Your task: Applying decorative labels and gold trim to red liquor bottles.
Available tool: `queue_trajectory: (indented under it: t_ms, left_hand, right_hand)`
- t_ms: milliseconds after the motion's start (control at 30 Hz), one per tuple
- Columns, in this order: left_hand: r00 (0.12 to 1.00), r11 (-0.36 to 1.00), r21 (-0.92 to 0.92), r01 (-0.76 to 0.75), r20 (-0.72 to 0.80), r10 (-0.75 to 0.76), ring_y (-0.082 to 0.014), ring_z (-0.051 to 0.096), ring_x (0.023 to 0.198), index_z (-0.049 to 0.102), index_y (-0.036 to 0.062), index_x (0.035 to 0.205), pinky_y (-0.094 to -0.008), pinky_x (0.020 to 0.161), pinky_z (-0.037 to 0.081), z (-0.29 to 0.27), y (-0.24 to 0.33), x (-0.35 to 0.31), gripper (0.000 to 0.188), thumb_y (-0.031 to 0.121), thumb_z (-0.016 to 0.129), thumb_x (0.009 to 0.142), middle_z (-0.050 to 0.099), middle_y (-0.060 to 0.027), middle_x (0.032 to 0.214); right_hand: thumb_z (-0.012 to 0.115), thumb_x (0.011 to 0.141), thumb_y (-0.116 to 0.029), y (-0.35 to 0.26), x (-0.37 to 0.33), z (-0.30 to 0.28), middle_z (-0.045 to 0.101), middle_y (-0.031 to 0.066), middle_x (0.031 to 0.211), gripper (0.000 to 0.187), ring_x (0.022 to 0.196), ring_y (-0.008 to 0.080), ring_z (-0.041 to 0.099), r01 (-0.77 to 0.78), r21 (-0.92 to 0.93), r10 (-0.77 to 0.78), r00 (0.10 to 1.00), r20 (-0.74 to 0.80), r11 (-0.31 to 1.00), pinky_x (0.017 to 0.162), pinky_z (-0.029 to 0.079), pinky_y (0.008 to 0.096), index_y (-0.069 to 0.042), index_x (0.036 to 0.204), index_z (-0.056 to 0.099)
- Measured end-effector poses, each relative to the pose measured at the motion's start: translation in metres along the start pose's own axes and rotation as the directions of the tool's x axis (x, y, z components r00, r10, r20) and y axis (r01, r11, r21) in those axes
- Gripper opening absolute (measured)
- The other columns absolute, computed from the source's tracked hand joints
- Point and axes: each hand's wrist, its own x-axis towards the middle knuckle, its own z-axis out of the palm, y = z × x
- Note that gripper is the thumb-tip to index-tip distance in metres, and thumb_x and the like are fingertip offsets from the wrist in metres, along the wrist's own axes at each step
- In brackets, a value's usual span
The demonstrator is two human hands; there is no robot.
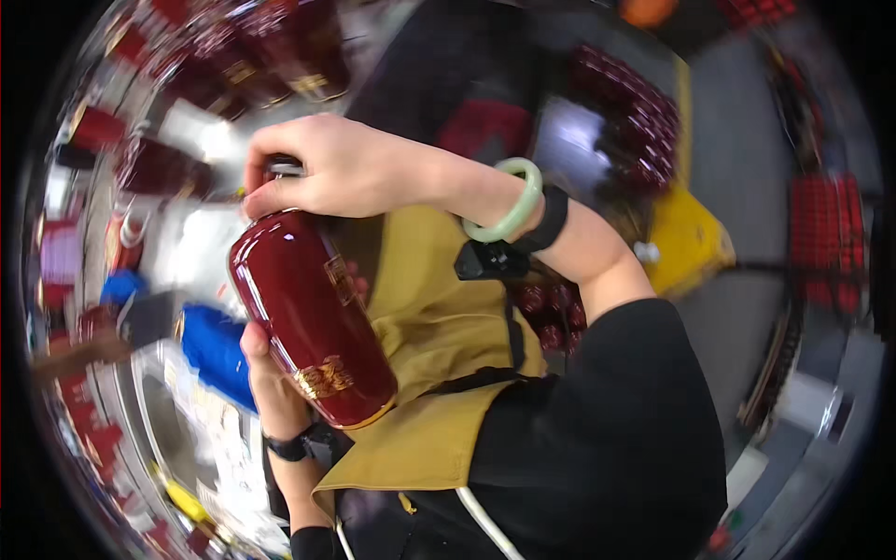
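A glossy dark red bottle (303,313) with gold markings and a gold rim at its base is held tilted in front of my body, its top toward the upper left. My left hand (275,387) wraps round it from behind; the thumb shows on the near side and fingertips peek out past the far side. Over the bottle's top, my right hand (341,168) is curled with thumb and fingers closed about the neck. A small dark and silvery piece (285,168) shows between those fingers, but its exact kind is partly hidden.
Several dark red bottles (289,56) stand blurred on the work surface at the upper left. A blue cloth-like item (217,355) lies left of my left hand. Many dark red bottles (625,117) are grouped beyond my right arm, near a yellow panel (686,238). Red crates (826,243) stand far right.
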Motion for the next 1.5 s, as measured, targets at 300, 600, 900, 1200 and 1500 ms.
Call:
queue_trajectory:
  t_ms: [300,600,900,1200,1500]
  left_hand:
    - [0.843,0.689,0.675,-0.264,0.509,-0.175,-0.0261,0.047,0.137,0.037,-0.0038,0.149,-0.0388,0.114,0.037,0.128,-0.065,0.144,0.119,0.035,0.100,0.056,0.049,-0.0176,0.147]
    - [0.879,0.267,0.918,-0.295,0.370,-0.300,-0.0317,0.032,0.149,0.034,-0.0017,0.152,-0.0447,0.122,0.024,0.092,-0.094,0.163,0.074,0.019,0.071,0.091,0.035,-0.0171,0.160]
    - [0.983,0.257,0.965,-0.054,0.096,-0.154,-0.0232,0.043,0.143,0.048,0.0039,0.145,-0.0398,0.117,0.034,0.041,-0.087,0.131,0.055,-0.004,0.061,0.092,0.043,-0.0128,0.155]
    - [0.999,0.154,0.988,0.005,0.003,-0.049,-0.0232,0.043,0.141,0.054,0.0034,0.138,-0.0397,0.115,0.037,0.028,-0.080,0.096,0.048,-0.003,0.061,0.092,0.042,-0.0120,0.155]
    - [0.995,0.089,0.996,0.030,-0.038,0.090,-0.0277,0.049,0.136,0.058,0.0055,0.134,-0.0402,0.108,0.044,0.021,-0.078,0.060,0.048,0.001,0.068,0.087,0.047,-0.0138,0.150]
  right_hand:
    - [0.061,0.098,-0.033,-0.053,-0.206,-0.137,0.072,0.0160,0.094,0.032,0.090,0.0314,0.068,-0.262,-0.354,0.193,0.957,-0.219,0.898,0.080,0.052,0.0365,-0.004,0.106,0.074]
    - [0.066,0.093,-0.023,0.051,-0.458,-0.104,0.064,0.0156,0.095,0.019,0.092,0.0372,0.064,-0.924,-0.285,0.383,0.368,-0.847,0.256,0.080,0.050,0.0457,-0.006,0.099,0.074]
    - [0.070,0.091,-0.029,0.194,-0.558,-0.008,0.069,0.0140,0.095,0.021,0.084,0.0364,0.068,-1.000,-0.012,0.417,0.011,-0.909,0.001,0.073,0.054,0.0475,-0.010,0.094,0.076]
    - [0.065,0.091,-0.029,0.282,-0.579,0.050,0.067,0.0141,0.102,0.019,0.098,0.0324,0.067,-0.994,0.036,0.566,-0.089,-0.820,-0.104,0.085,0.051,0.0498,-0.014,0.095,0.077]
    - [0.067,0.086,-0.029,0.265,-0.538,0.039,0.069,0.0076,0.103,0.021,0.093,0.0329,0.067,-0.993,-0.060,0.628,-0.017,-0.778,-0.101,0.082,0.055,0.0451,-0.016,0.101,0.076]
